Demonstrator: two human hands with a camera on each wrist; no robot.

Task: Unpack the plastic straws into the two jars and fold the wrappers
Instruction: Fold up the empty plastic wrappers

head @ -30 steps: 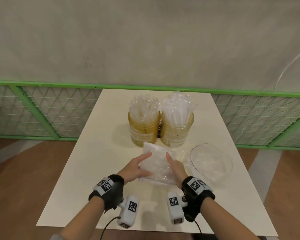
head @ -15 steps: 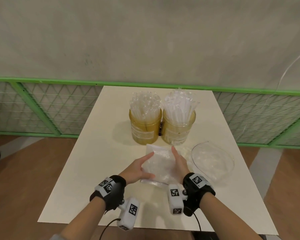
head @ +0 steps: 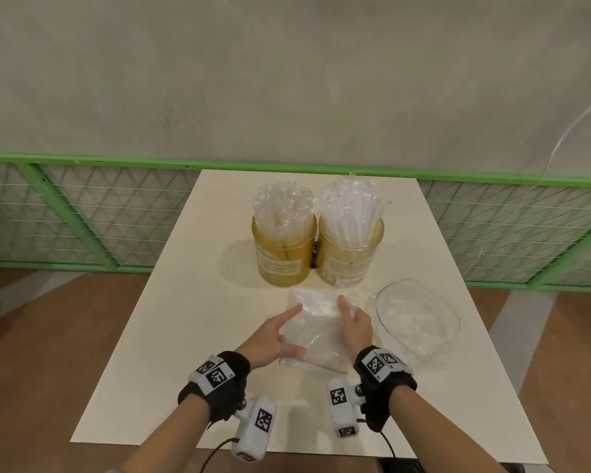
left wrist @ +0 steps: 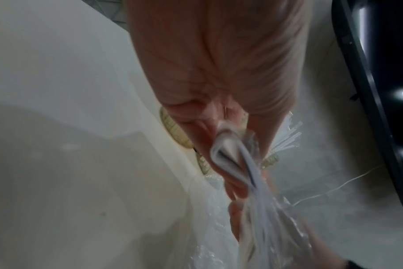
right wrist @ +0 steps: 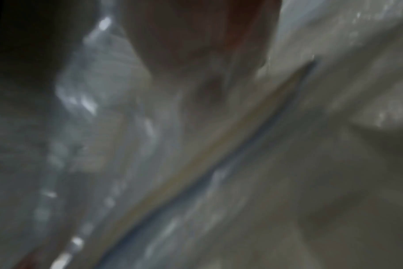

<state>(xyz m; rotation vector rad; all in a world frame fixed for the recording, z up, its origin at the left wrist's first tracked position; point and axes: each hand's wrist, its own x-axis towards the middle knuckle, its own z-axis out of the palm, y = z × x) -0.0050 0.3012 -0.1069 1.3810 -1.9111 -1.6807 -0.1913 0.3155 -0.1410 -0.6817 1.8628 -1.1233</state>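
Two amber jars stand side by side at the middle of the white table (head: pixel 202 302). The left jar (head: pixel 284 261) and the right jar (head: pixel 350 264) are each packed with clear plastic straws (head: pixel 282 206). In front of them lies a clear, folded wrapper (head: pixel 316 332) between both hands. My left hand (head: pixel 275 336) pinches its left edge, and the left wrist view shows the folded plastic (left wrist: pixel 230 160) held between thumb and fingers (left wrist: pixel 205 131). My right hand (head: pixel 355 324) lies with straight fingers along the wrapper's right edge, partly under a plastic layer. The right wrist view is blurred plastic (right wrist: pixel 99 112).
A second clear wrapper (head: pixel 420 319) lies spread out on the table right of my hands. A green railing with mesh (head: pixel 82 213) runs behind the table below a grey wall. Wooden floor shows on both sides.
Both hands have slid a little farther along the wrapper toward the jars, and its left edge is now gathered in my left hand. Jars and the second wrapper have not moved.
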